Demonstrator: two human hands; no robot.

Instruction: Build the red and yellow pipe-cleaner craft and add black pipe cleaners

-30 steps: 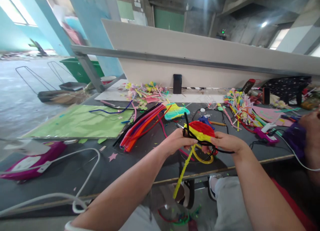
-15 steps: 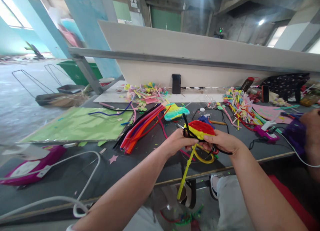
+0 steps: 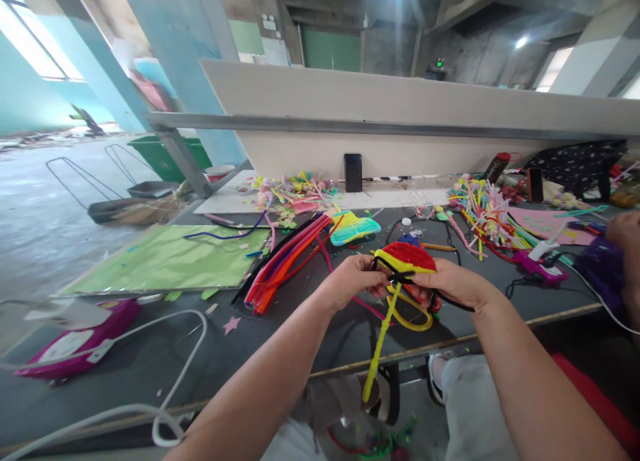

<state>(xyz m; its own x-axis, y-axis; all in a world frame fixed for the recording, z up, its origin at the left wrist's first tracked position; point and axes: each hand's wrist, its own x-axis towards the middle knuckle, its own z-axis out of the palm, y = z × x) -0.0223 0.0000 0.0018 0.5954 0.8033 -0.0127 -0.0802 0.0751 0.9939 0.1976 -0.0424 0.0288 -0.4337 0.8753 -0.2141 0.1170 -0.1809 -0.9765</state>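
Between my two hands is a red and yellow pipe-cleaner piece (image 3: 406, 256) with a black pipe cleaner (image 3: 400, 275) along its lower edge. My left hand (image 3: 364, 276) pinches the black pipe cleaner at the piece's left side. On the right, my right hand (image 3: 447, 281) grips the piece by its edge, with a black strand trailing under the wrist. A twisted yellow pipe cleaner (image 3: 381, 348) hangs from the piece past the table edge. Scissors with yellow handles (image 3: 417, 322) seem to lie just beneath, partly hidden by my hands.
A bundle of coloured pipe cleaners (image 3: 280, 271) lies left of my hands, beside a green sheet (image 3: 165, 261). Behind are a yellow and turquoise piece (image 3: 355, 228) and an upright phone (image 3: 353, 172). Magenta glue-gun-like devices (image 3: 83, 338) with cords sit at both sides. Another person's hand (image 3: 625, 244) is far right.
The black pipe cleaner's end, which stood up above the piece, now lies across its lower front. My left hand has shifted along with it. The view has tilted slightly.
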